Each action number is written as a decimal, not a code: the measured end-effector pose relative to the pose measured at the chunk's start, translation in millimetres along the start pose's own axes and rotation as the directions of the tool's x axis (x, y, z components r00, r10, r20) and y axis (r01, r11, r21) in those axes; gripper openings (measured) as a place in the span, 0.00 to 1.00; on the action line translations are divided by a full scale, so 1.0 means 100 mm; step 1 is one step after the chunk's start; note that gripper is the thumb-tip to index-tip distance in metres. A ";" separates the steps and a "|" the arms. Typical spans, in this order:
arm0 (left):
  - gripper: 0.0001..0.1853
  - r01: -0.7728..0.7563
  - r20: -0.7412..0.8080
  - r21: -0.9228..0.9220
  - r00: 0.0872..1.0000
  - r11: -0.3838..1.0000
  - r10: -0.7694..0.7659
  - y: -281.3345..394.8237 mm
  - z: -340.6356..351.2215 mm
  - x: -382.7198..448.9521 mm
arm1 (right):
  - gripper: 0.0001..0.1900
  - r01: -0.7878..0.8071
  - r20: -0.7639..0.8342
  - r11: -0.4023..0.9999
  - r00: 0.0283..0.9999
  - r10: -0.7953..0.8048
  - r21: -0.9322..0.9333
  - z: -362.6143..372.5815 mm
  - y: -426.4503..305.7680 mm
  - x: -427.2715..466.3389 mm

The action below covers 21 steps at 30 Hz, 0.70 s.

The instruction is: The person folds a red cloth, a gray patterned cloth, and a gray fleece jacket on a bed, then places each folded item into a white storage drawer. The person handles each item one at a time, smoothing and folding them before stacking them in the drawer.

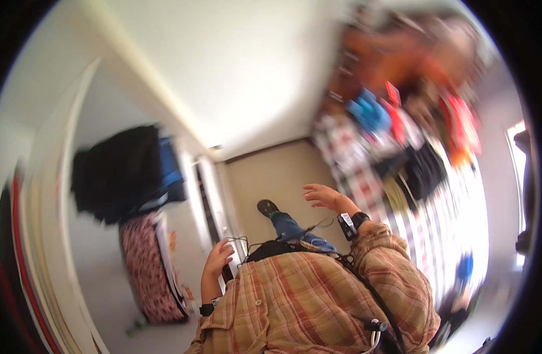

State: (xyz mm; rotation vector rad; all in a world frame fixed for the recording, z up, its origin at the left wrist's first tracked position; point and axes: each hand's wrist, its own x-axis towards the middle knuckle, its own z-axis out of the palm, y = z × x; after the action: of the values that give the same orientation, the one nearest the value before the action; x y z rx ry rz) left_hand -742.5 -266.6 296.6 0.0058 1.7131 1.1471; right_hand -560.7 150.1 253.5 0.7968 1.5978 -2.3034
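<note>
My right hand (321, 196) is held out over the floor beside the bed, its fingers apart with nothing in them. A black wristband carries a small device (347, 225) on that wrist. Low at my left side, my left hand (219, 259) has loosely bent fingers and no object visible in it. Thin dark cables (253, 252) run close to those fingers, but I cannot tell whether they touch. In front of me show one leg in blue jeans (290, 228) and a dark shoe (267, 207) on the brown floor (271, 172).
To the right, a bed with a checked sheet (364, 188) bears blurred piles of clothes, including a black garment (423, 170) and a blue cloth (370, 113). At left are a dark bundle of clothing (120, 175), a pink patterned cloth (149, 270) and an upright white panel edge (69, 186).
</note>
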 end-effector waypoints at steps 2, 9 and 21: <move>0.33 0.113 0.093 0.208 0.987 0.972 -0.134 -0.49 0.27 0.40 | 0.20 0.055 -0.317 0.856 0.939 0.130 0.514 -0.78 1.34 -1.08; 0.16 -0.570 0.576 0.816 0.784 0.101 -0.232 -1.50 0.77 2.14 | 0.11 0.690 -0.868 0.542 0.287 0.405 0.480 -1.09 4.83 -3.64; 0.26 -0.150 0.363 0.708 0.916 0.690 -0.173 -0.63 4.12 1.75 | 0.07 0.751 -0.415 0.087 0.260 0.872 0.654 0.79 5.51 -4.58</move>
State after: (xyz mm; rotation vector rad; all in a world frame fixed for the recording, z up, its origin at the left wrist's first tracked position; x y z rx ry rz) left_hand -491.3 65.2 118.9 0.6880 1.6655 0.3317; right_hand 55.6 -186.5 88.5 3.0708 -1.0815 -2.2919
